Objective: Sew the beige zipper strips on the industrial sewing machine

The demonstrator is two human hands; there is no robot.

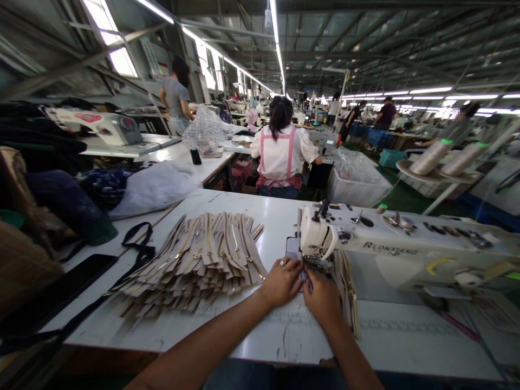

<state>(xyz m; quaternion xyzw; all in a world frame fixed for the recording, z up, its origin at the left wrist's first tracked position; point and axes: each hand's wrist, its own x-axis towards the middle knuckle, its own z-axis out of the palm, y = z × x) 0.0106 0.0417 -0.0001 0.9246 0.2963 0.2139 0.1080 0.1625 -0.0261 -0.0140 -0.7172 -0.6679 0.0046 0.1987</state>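
Both hands are at the needle end of a white sewing machine (pixel 365 233). My left hand (pixel 283 280), a ring on one finger, lies on a small grey-blue piece (pixel 293 248) with its fingers bent together. My right hand (pixel 322 292) is close beside it, just below the presser foot, fingers closed; what they pinch is too small to make out. Left of the hands, a big fanned pile of beige zipper strips (pixel 211 254) with gold teeth covers the white table. More zipper strips (pixel 350 292) lie right of my right hand, partly under the machine.
A black strap (pixel 140 238) and a dark flat object (pixel 73 287) lie at the left. Thread cones (pixel 433 156) stand at the right. Ahead, a person in a pink apron (pixel 280 151) sits near a white bin (pixel 357 181). Clear plastic (pixel 156 187) lies beyond the table's left side.
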